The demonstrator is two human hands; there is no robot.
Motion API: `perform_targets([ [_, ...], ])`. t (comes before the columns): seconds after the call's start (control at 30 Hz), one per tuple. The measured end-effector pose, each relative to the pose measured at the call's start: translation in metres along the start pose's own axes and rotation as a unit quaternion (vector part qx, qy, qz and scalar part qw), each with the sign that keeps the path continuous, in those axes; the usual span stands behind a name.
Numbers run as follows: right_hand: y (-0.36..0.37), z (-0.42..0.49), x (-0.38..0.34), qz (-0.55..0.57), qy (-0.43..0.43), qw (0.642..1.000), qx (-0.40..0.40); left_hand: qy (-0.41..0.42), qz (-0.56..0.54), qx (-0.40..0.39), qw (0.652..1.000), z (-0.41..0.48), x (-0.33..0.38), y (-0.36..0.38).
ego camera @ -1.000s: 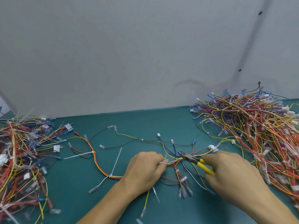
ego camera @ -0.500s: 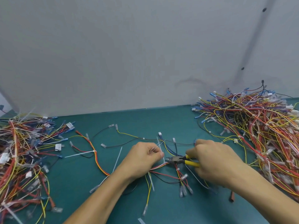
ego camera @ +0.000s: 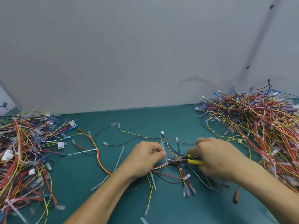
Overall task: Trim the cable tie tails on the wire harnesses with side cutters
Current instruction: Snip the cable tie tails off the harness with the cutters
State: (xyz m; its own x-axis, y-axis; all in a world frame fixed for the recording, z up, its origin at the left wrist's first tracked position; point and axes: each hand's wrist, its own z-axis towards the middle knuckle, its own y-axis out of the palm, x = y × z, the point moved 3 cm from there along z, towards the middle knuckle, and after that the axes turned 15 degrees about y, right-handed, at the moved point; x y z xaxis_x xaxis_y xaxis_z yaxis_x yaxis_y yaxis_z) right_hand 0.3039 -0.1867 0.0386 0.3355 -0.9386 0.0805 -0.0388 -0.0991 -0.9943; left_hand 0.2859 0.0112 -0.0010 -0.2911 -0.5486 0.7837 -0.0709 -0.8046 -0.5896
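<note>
**Cutter nose set at the base of a cable tie, centre of worktop**

The wire harness (ego camera: 163, 167) under work lies spread across the middle of the green worktop (ego camera: 161, 120), near its front edge, its red, yellow, black and blue leads fanning out in all directions.

The left hand (ego camera: 144, 159) rests knuckles-up on the harness. Its fingers (ego camera: 159, 152) are curled and pressed together, pinching a white cable tie tail (ego camera: 163, 149) that stands up and leans away from the person. Thin strands also show at the fingertips; what they are cannot be made out.

The right hand (ego camera: 216, 157) is closed around the yellow handles of the side cutters (ego camera: 182, 160). The dark cutter head points left, its tip touching or just beside the foot of the tie tail, where the tie meets the bundled wires. Whether the blades have closed on the tail cannot be told.

Other white tie tails (ego camera: 80, 152) stick out from the same harness to the left, lying flat on the worktop.

A dense pile of harnesses (ego camera: 262, 126) occupies the right end of the worktop against the grey wall (ego camera: 145, 54). A second pile (ego camera: 24, 151) sits at the left end. Both are well apart from the hands.
</note>
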Motion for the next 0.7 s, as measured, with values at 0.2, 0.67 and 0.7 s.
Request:
perform_targets([
  [0.2, -0.0009, 0.0022, 0.0011, 0.019, -0.011, 1.0, -0.006, 0.002, 0.008, -0.009, 1.0, 0.0004, 0.0003, 0.0001],
  [0.67, 0.0076, 0.0039, -0.0004, -0.023, -0.039, 0.999, 0.025, 0.003, -0.002, -0.011, 1.0, 0.0019, -0.0012, 0.0013],
  [0.7, 0.008, 0.0038, -0.0001, -0.028, -0.041, 0.998, 0.027, 0.003, 0.002, -0.01, 1.0, 0.0021, -0.0012, 0.0015],
])
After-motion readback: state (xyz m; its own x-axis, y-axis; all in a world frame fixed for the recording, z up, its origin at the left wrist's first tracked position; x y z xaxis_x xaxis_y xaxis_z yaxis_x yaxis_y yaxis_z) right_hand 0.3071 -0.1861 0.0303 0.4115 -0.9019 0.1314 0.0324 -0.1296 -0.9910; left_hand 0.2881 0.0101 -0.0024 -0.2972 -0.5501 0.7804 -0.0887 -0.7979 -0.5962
